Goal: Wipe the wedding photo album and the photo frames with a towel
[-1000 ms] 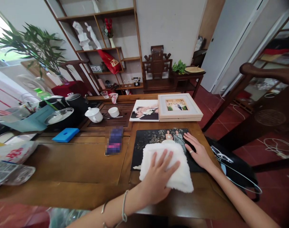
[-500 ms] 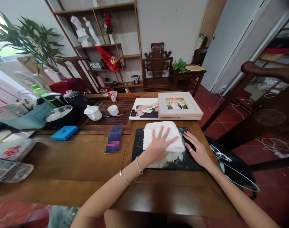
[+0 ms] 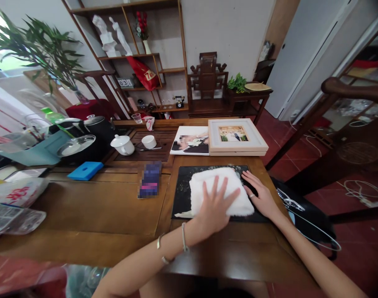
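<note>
A folded white cloth [image 3: 204, 186] lies over a dark rectangular panel [image 3: 181, 194] that shows a pale picture at its edges. My left hand [image 3: 215, 203] presses flat on the cloth, fingers spread. Most of the picture beneath is covered; a light strip of it shows at the lower left. My right hand [image 3: 260, 194] rests on the panel's right edge, fingers stretched out, with a ring on one finger.
Behind the panel lie a white photo print [image 3: 189, 142] and a framed photo [image 3: 234, 134]. To the left are a phone [image 3: 150, 180], a blue block [image 3: 86, 170], a white lidded teacup [image 3: 123, 145] and a kettle [image 3: 99, 128]. A wooden chair [image 3: 331, 136] stands at the right.
My left hand has slid the cloth toward me and slightly right, covering more of the panel's lower part. My right hand stays at the edge, and the view has shifted a little.
</note>
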